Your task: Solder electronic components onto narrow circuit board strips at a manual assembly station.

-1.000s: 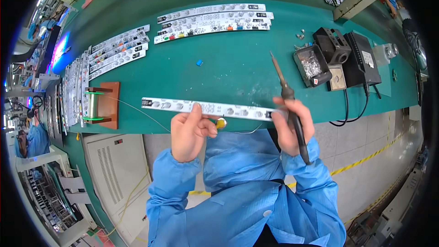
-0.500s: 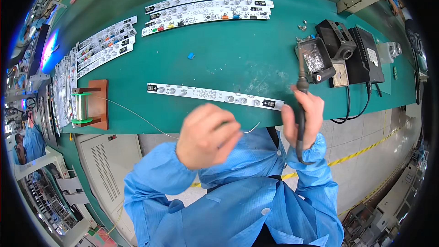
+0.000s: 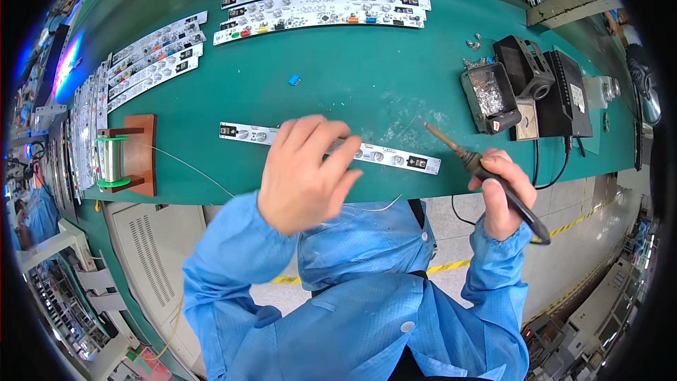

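Observation:
A long white circuit board strip (image 3: 402,160) with small round parts lies across the green bench (image 3: 367,77) near its front edge. My left hand (image 3: 307,173) hovers over the strip's middle with fingers close together and hides that part. A thin solder wire (image 3: 384,206) comes out from under its palm. My right hand (image 3: 502,201) grips a black soldering iron (image 3: 486,173) by the handle. The iron's tip points up and left, just above the bench beyond the strip's right end.
A green solder spool (image 3: 113,162) sits on a wooden stand at the left. A tray with metal cleaning wool (image 3: 486,93) and a black soldering station (image 3: 564,92) stand at the right. More board strips (image 3: 317,3) lie along the back and left; a small blue part (image 3: 294,80) lies mid-bench.
My left hand lifted off the strip, drew back toward my body, then came forward over it. My right hand swung the iron over to the cleaning tray and back toward the strip.

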`<act>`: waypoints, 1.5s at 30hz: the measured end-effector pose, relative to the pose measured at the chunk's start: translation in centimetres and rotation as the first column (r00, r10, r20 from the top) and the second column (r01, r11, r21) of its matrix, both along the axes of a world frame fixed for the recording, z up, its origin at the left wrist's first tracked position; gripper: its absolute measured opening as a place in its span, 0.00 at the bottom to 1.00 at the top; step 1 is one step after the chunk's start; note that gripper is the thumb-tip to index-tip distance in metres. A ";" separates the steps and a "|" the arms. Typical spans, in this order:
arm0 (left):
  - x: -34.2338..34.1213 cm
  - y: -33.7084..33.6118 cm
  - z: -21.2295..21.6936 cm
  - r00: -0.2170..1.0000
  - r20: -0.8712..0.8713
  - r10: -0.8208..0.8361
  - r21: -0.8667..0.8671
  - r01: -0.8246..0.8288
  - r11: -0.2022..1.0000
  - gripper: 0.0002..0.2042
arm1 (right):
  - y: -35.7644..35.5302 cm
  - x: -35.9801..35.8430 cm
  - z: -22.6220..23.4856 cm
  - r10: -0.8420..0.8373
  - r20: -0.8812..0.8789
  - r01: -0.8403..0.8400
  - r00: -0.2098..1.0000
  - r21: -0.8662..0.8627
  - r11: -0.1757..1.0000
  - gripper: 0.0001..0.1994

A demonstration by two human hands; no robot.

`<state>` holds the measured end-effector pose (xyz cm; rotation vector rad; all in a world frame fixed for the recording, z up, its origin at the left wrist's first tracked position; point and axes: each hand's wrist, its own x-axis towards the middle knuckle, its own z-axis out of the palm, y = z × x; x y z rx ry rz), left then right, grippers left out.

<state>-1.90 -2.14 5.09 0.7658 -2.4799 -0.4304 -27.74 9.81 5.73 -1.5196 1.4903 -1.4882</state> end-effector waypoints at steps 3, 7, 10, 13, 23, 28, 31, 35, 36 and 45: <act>0.4 -1.6 -1.6 0.993 0.035 -0.117 0.076 0.114 0.991 0.14 | -1.1 -0.8 0.1 0.076 0.023 -0.078 0.997 0.075 0.994 0.12; 0.5 -2.0 -1.9 0.988 0.033 -0.153 0.124 0.148 0.981 0.13 | -3.0 -1.3 0.3 0.224 0.072 -0.229 0.972 0.076 0.970 0.07; 0.5 -2.1 -2.2 0.987 0.012 -0.162 0.128 0.159 0.979 0.13 | -3.7 -1.5 0.2 0.264 0.064 -0.269 0.962 0.094 0.958 0.07; 0.6 -2.2 -2.1 0.987 0.014 -0.162 0.131 0.159 0.979 0.13 | -4.0 -1.6 0.1 0.246 0.164 -0.272 0.955 0.161 0.949 0.08; 0.6 -2.2 -2.1 0.986 0.017 -0.168 0.132 0.164 0.978 0.13 | -4.6 -1.6 -0.5 0.273 0.147 -0.292 0.951 0.132 0.947 0.08; 0.6 -2.2 -2.2 0.985 0.013 -0.173 0.131 0.170 0.977 0.12 | -4.6 -1.6 -0.3 0.235 0.133 -0.261 0.963 0.224 0.939 0.08; 0.6 -2.2 -2.2 0.984 0.008 -0.175 0.135 0.173 0.976 0.12 | -4.7 -1.8 -0.4 0.229 0.154 -0.262 0.961 0.239 0.935 0.09; 0.6 -2.3 -2.2 0.984 0.010 -0.179 0.134 0.176 0.975 0.13 | -4.7 -1.9 -0.5 0.218 0.174 -0.257 0.960 0.251 0.933 0.09; 0.6 -2.3 -2.2 0.984 0.012 -0.178 0.135 0.175 0.975 0.13 | -4.8 -1.8 -0.5 0.221 0.175 -0.261 0.959 0.251 0.932 0.08; 0.6 -2.4 -2.3 0.981 0.017 -0.193 0.125 0.189 0.974 0.13 | -5.0 -2.1 -0.6 0.225 0.176 -0.267 0.958 0.270 0.925 0.08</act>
